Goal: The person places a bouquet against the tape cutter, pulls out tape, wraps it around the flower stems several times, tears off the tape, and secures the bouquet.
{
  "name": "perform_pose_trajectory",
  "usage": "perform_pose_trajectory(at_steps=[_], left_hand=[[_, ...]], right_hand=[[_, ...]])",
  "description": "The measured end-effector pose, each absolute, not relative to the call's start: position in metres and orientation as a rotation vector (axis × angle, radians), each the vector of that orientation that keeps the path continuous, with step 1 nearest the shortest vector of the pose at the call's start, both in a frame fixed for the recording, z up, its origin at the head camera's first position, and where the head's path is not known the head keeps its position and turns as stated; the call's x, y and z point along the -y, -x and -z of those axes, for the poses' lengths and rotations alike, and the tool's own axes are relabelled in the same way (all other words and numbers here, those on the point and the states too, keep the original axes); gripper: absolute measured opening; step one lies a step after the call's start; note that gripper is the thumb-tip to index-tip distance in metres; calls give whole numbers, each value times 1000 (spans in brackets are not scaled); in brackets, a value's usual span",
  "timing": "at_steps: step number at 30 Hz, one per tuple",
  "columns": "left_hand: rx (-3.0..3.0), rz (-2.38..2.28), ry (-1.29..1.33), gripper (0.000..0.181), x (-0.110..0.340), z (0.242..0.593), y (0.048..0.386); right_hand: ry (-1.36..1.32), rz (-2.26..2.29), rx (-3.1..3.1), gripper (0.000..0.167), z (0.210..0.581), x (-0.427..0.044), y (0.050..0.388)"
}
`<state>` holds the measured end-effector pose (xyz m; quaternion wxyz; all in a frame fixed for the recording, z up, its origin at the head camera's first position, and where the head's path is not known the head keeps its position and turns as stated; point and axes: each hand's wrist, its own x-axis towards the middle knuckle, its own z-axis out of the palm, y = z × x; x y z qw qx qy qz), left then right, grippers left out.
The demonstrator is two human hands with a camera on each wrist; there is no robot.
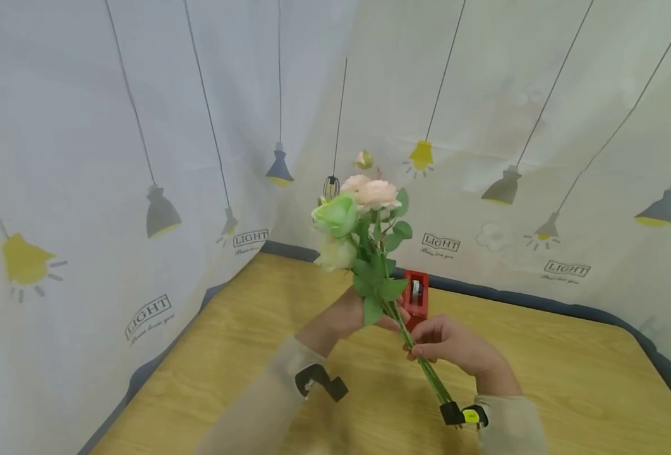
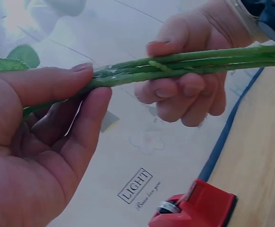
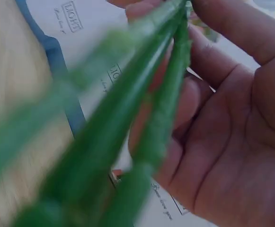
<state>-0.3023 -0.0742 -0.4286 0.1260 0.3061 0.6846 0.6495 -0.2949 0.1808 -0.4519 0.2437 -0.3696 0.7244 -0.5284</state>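
Note:
A bouquet of flowers (image 1: 378,272) is held aloft at a slant, with pink blooms (image 1: 376,193), a pale green bloom (image 1: 337,215) and green leaves at its upper end. Just below the leaves, my left hand (image 1: 347,314) pinches the bundled stems between thumb and forefinger. Lower down, my right hand (image 1: 455,344) holds the same stems (image 2: 199,60) between thumb and fingers. A shiny clear strip, seemingly tape (image 2: 110,71), shows on the stems beside the left thumb in the left wrist view. Thick stem ends (image 3: 104,132) fill the right wrist view, blurred.
Behind the hands a red tape dispenser (image 1: 417,296) stands on the wooden table (image 1: 574,373), its lower part hidden by the hands. Fabric walls (image 1: 472,95) printed with lamps enclose the table's back and left. Each wrist wears a black strap mount (image 1: 315,379).

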Motion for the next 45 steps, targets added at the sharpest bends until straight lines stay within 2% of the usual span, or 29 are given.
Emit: perform_pose_trajectory(at_steps=[1,3,6,11,17,22,25,29,34,40,45], left_hand=[[-1929,-1958,-1017,39,78,431,299],[-1904,-1950,-1100,34,79,430,299],[-1885,-1961,-1128,32,80,428,299],[-1927,-2044,-982,41,77,424,301],[-1983,-2162,-818,52,71,420,296],[-2171,-2147,-629,57,65,418,288],[-2177,-2175,-601,52,63,416,283],[-2124,-2246,-588,34,62,418,282],[-2150,-2141,-562,16,59,426,284],[-2215,-1892,-572,14,41,440,276],[-2511,-1722,-680,14,24,437,258]], right_hand=[[1026,1447,-1952,23,453,-179,294],[1030,1462,-1912,21,454,-175,292],[985,1501,-1931,15,451,-172,285],[901,1571,-2059,12,442,-171,274],[824,1603,-2225,26,433,-167,265],[712,1660,-2342,21,437,-160,260],[691,1719,-2379,18,437,-154,259],[653,1790,-2444,19,431,-151,255],[456,1848,-2573,20,422,-157,254],[312,1807,-2759,18,415,-166,257],[230,1774,-2790,21,412,-168,260]])
